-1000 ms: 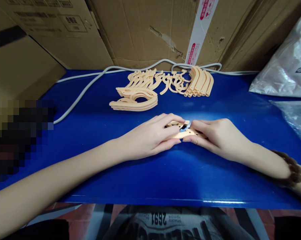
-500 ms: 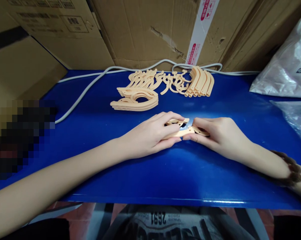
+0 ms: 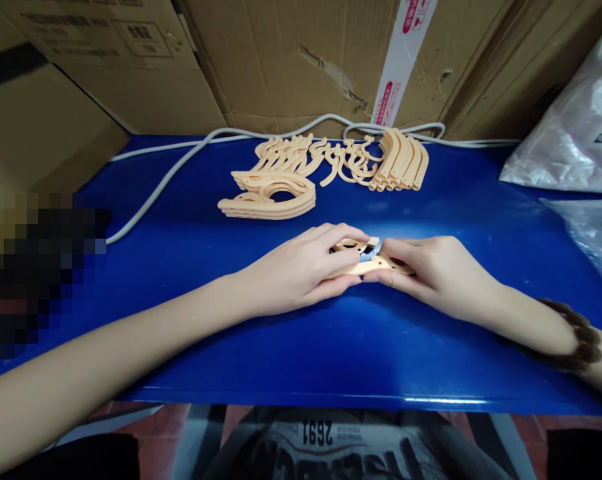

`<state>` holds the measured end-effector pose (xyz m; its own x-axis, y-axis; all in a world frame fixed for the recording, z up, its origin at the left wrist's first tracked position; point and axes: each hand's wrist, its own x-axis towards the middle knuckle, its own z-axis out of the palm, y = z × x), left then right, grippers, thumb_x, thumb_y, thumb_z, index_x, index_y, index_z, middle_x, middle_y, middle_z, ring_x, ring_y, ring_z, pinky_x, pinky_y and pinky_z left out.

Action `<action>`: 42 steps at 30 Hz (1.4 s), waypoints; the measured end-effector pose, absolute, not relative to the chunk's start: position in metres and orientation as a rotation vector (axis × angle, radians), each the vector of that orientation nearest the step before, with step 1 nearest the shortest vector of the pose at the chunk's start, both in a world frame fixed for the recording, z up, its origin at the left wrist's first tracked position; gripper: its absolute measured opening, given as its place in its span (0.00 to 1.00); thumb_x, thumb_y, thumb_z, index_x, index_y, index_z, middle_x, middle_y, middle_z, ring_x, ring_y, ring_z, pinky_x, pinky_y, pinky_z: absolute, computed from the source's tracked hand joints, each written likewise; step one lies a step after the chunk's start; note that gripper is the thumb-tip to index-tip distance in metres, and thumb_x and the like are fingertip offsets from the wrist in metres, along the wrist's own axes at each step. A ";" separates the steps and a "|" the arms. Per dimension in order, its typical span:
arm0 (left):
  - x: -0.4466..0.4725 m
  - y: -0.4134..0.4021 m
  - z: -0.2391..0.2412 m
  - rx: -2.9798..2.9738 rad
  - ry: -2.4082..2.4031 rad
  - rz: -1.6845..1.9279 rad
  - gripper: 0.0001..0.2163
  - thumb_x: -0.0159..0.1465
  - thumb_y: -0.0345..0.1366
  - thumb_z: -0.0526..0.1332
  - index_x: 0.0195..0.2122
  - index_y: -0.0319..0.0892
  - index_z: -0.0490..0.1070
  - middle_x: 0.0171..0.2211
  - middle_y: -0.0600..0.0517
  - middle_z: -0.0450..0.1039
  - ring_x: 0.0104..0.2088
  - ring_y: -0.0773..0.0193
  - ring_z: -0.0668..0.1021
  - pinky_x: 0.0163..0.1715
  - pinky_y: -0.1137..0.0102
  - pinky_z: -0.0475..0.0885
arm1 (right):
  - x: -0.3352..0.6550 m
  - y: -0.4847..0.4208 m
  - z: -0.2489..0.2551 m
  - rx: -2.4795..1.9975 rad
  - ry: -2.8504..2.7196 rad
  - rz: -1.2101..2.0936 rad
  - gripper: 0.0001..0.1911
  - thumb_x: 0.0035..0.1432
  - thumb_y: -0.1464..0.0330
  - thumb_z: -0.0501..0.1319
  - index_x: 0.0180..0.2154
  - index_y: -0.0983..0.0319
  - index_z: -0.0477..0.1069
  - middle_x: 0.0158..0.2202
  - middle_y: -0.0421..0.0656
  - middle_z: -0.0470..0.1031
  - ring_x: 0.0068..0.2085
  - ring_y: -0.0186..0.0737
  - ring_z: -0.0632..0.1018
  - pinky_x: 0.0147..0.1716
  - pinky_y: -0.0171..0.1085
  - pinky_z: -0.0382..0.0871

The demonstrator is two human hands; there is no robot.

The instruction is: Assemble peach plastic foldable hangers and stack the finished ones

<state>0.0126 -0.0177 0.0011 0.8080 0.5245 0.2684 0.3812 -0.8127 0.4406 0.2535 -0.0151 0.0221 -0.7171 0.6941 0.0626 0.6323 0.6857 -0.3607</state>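
Observation:
My left hand (image 3: 301,272) is closed around a beige plastic hanger body (image 3: 368,267) with a curved opening, just above the blue table. Against its right end, my right hand (image 3: 443,272) pinches a beige hanger arm (image 3: 405,269) between thumb and fingers. The two pieces meet and overlap between my hands; small holes show near the joint. My fingers cover much of both parts. Behind my left hand lies a stack of similar hanger bodies (image 3: 285,212).
Loose beige hooks (image 3: 333,167) and a row of curved hanger arms (image 3: 403,163) lie at the back of the blue table (image 3: 301,360). A white cable (image 3: 153,200) runs behind them. Cardboard boxes (image 3: 281,67) stand at the rear, plastic bags (image 3: 571,127) at right.
My right hand has shifted slightly left, bringing the hanger arm closer in against the end of the hanger body. My left hand keeps its grip in place.

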 end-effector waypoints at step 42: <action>0.012 -0.019 0.002 2.660 0.707 0.477 0.09 0.73 0.36 0.52 0.46 0.41 0.70 0.59 0.44 0.64 0.56 0.54 0.69 0.56 0.57 0.68 | 0.255 -0.011 0.018 -1.134 -2.717 0.367 0.26 0.66 0.48 0.51 0.25 0.60 0.60 0.18 0.36 0.64 0.19 0.30 0.64 0.23 0.33 0.48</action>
<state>0.0122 -0.0188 0.0023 0.8193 0.5258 0.2289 0.4091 -0.8156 0.4091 0.2554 -0.0106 0.0178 -0.6951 0.7159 0.0652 0.6729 0.6799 -0.2913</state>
